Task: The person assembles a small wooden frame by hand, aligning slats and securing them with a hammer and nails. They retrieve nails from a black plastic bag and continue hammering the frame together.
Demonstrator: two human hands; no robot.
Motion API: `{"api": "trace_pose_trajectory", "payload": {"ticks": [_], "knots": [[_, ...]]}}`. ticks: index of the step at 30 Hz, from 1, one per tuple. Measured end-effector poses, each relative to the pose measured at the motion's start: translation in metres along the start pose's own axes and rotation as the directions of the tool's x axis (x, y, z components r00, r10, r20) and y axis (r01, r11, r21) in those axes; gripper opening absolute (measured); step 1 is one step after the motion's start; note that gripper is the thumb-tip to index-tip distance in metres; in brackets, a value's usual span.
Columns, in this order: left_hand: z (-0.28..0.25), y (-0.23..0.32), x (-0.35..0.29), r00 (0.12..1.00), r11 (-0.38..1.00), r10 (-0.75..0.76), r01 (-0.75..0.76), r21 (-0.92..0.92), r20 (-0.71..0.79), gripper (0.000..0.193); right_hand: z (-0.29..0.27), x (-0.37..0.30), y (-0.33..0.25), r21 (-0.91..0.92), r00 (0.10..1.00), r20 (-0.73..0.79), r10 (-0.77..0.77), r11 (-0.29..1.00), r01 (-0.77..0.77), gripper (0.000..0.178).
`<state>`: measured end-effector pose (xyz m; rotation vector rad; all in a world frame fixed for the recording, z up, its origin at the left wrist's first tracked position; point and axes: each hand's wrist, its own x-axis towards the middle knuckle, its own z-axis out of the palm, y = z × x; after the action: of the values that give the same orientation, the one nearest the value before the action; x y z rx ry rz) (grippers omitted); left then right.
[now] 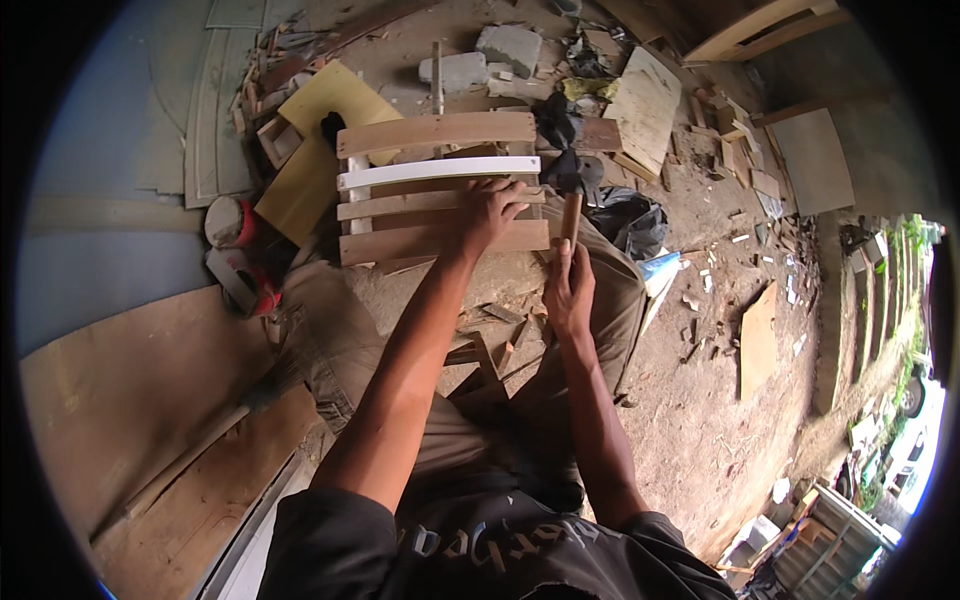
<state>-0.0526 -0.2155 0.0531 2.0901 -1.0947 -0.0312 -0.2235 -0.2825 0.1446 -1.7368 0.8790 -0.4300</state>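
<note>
A small slatted wooden frame (440, 240) lies in front of me between my knees, with several curved brown slats and one white slat (440, 172) across it. My left hand (488, 213) rests on its right part, fingers curled over a narrow wooden slat (395, 208) just nearer than the white one. Whether those fingers also pinch something small, I cannot make out. Beside the frame's right end, my right hand (570, 285) is closed around a brown wooden handle (572, 216) pointing away from me. The handle's far end merges with dark shapes, so its head is unclear.
Yellowish boards (345, 95) and a red-and-white object (228, 222) lie at the left. Black plastic (635, 222) is near my right knee. Concrete blocks (510, 48), a pale board (643, 110) and wood scraps (500, 345) litter the dirt floor. A wooden panel (150, 400) flanks my left.
</note>
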Motion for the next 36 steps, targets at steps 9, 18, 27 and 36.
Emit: {"api": "trace_pose_trajectory", "payload": {"ticks": [9, 18, 27, 36], "knots": [[0.003, 0.000, 0.005, 0.998, 1.000, -0.020, 0.021, -0.019, 0.053, 0.037, 0.001, 0.014, -0.027, -0.161, 0.997, 0.032, 0.073, 0.985, -0.067, 0.043], [0.006, -0.003, 0.002, 1.000, 0.998, 0.018, -0.018, 0.060, 0.006, 0.039, -0.002, 0.001, -0.033, -0.129, 0.955, -0.009, -0.297, 0.947, 0.294, 0.028], [0.004, -0.001, 0.000, 0.999, 0.997, -0.019, 0.017, 0.072, 0.031, 0.039, -0.001, -0.007, -0.013, -0.161, 0.995, -0.003, -0.104, 0.982, 0.102, 0.035], [0.005, -0.003, 0.001, 0.998, 0.997, -0.023, 0.020, 0.069, 0.051, 0.041, -0.009, -0.001, -0.018, -0.179, 0.998, 0.052, 0.029, 0.984, -0.019, 0.040]]}}
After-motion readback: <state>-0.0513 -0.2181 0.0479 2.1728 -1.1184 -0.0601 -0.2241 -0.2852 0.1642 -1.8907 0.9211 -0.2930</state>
